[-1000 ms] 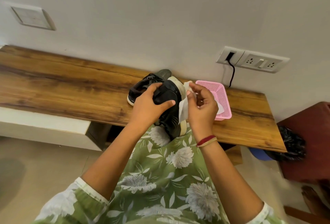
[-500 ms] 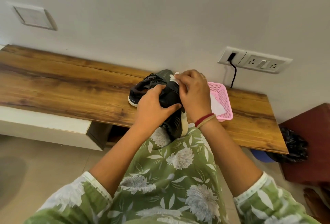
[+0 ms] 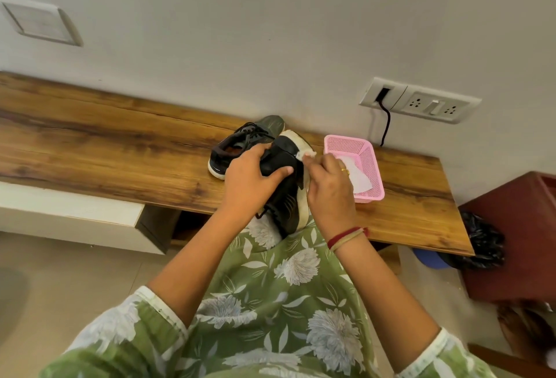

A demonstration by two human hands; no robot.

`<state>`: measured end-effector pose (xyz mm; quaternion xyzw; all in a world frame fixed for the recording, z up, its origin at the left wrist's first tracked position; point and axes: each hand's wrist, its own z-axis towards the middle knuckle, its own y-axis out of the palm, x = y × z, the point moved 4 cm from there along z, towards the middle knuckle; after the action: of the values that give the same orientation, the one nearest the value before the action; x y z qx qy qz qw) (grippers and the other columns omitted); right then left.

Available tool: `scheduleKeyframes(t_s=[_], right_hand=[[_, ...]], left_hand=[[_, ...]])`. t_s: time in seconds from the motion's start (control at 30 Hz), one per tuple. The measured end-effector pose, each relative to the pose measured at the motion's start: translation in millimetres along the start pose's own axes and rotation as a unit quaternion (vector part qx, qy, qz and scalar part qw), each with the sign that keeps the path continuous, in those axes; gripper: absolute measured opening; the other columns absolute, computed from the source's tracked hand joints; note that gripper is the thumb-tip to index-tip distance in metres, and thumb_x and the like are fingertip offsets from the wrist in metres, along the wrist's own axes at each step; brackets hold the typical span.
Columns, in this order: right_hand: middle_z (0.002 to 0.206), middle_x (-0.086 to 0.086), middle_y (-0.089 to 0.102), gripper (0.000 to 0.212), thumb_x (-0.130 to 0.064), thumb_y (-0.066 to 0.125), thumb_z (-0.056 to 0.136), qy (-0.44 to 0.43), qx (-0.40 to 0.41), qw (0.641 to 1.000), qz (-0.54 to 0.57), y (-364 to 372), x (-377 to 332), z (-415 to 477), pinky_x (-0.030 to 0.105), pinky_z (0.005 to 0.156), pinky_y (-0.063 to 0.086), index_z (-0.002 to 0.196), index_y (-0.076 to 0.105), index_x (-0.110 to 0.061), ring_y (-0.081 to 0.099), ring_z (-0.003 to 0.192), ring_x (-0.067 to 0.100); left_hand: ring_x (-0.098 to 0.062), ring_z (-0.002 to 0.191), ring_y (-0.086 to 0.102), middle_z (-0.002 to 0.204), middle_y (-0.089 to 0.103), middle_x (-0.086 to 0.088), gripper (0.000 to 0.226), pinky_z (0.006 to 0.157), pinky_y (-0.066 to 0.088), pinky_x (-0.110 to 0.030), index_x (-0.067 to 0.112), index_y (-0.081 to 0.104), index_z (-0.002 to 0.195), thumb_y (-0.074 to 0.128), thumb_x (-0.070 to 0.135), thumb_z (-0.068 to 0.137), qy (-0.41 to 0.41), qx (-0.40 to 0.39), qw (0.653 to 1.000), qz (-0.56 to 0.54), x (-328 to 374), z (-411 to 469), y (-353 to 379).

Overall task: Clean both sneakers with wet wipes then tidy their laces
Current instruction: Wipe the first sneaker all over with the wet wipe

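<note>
My left hand (image 3: 251, 180) grips a black sneaker (image 3: 285, 197) tipped on its side, its cream sole facing right, over the front edge of the wooden shelf (image 3: 120, 149). My right hand (image 3: 329, 194) holds a white wet wipe (image 3: 305, 155) against the sole near the toe. The second black sneaker (image 3: 237, 149) stands on the shelf just behind, laces loose on top.
A pink mesh basket (image 3: 365, 152) with a white wipe inside sits on the shelf to the right of the shoes. A wall socket with a black cable is above it. A dark red cabinet (image 3: 517, 236) and a black bin bag stand at the right.
My right hand, which lay over the toe of the held sneaker half a second ago, has slid down along the sole with the wipe. My left hand keeps the same grip.
</note>
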<state>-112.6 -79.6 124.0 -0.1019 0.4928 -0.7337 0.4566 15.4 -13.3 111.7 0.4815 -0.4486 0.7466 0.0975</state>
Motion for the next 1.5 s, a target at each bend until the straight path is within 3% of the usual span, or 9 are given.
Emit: scheduleKeyframes(t_s=[0.1,0.3,0.5,0.77,0.93,1.03,1.17,1.33,1.5], right_hand=[[0.083,0.012,0.059,0.031,0.011,0.062,0.077,0.028,-0.029,0.998,0.039,5.5,4.4,-11.5,0.042,0.062,0.053,0.103,0.07,-0.003,0.056,0.075,0.03],[0.088,0.013,0.06,0.027,0.002,0.056,0.083,0.023,0.053,0.992,0.113,-27.3,-19.9,44.7,0.034,0.07,0.047,0.105,0.07,-0.007,0.058,0.082,0.028],[0.11,0.013,0.054,0.031,-0.004,0.049,0.091,-0.014,-0.165,0.986,-0.005,3.7,-22.7,67.1,0.038,0.089,0.041,0.117,0.064,-0.01,0.046,0.108,0.031],[0.088,0.016,0.058,0.033,0.009,0.062,0.076,-0.03,-0.02,0.999,-0.005,2.1,-4.5,10.5,0.036,0.06,0.048,0.106,0.066,-0.002,0.055,0.078,0.034],[0.1,0.012,0.061,0.036,0.009,0.051,0.084,0.083,-0.147,0.985,0.019,46.8,18.9,-40.7,0.035,0.079,0.045,0.113,0.066,-0.006,0.054,0.095,0.031],[0.096,0.009,0.062,0.03,0.006,0.053,0.085,0.147,-0.041,0.979,0.131,25.1,18.2,-32.5,0.029,0.079,0.045,0.104,0.069,-0.008,0.056,0.091,0.022],[0.094,0.011,0.064,0.024,-0.001,0.054,0.087,0.065,0.07,0.985,0.144,-10.4,-5.3,32.8,0.023,0.073,0.038,0.105,0.068,-0.008,0.054,0.086,0.018],[0.107,0.01,0.063,0.033,-0.001,0.048,0.088,-0.038,-0.094,0.993,0.053,12.9,-24.2,67.9,0.041,0.086,0.046,0.113,0.066,-0.011,0.052,0.102,0.028],[0.102,0.014,0.062,0.041,0.011,0.053,0.075,-0.118,-0.035,0.992,0.017,19.1,-14.3,37.9,0.043,0.07,0.053,0.111,0.064,-0.003,0.057,0.091,0.034]], left_hand=[[-0.018,0.103,0.063,0.112,0.069,-0.002,0.053,0.086,0.049,-0.03,0.013,0.061,0.12,0.072,0.043,0.078,-0.014,0.01,1.0,0.002,-6.9,4.0,-6.9],[-0.016,0.099,0.065,0.107,0.07,0.001,0.052,0.086,0.052,-0.037,0.015,0.063,0.119,0.072,0.046,0.078,-0.007,0.011,1.0,0.001,-10.2,-3.2,-5.8],[-0.016,0.097,0.065,0.105,0.071,-0.001,0.053,0.083,0.052,-0.036,0.013,0.062,0.12,0.072,0.044,0.078,0.006,0.001,1.0,0.013,-7.0,-4.0,-7.2],[-0.018,0.099,0.064,0.106,0.071,-0.001,0.049,0.083,0.051,-0.033,0.015,0.064,0.118,0.071,0.044,0.08,0.004,0.003,1.0,0.015,-8.2,1.9,-2.3],[-0.017,0.096,0.064,0.104,0.07,-0.002,0.043,0.077,0.046,-0.024,0.012,0.066,0.113,0.071,0.04,0.081,-0.025,0.012,1.0,0.007,-18.0,6.9,-11.8],[-0.015,0.097,0.064,0.106,0.07,0.0,0.043,0.077,0.045,-0.02,0.012,0.065,0.116,0.071,0.038,0.082,-0.024,0.009,1.0,0.001,-20.1,2.7,-14.3],[-0.015,0.097,0.064,0.106,0.07,0.0,0.044,0.075,0.043,-0.019,0.013,0.064,0.116,0.07,0.039,0.082,-0.016,0.016,1.0,0.0,-19.1,1.2,-11.8],[-0.015,0.092,0.065,0.1,0.071,0.001,0.046,0.07,0.045,-0.022,0.014,0.065,0.115,0.07,0.043,0.08,-0.018,0.022,1.0,0.005,-20.7,-0.3,-8.7],[-0.013,0.092,0.064,0.1,0.071,0.002,0.043,0.07,0.043,-0.02,0.014,0.065,0.114,0.07,0.041,0.081,-0.015,0.025,1.0,0.002,-26.2,-2.1,-11.5]])
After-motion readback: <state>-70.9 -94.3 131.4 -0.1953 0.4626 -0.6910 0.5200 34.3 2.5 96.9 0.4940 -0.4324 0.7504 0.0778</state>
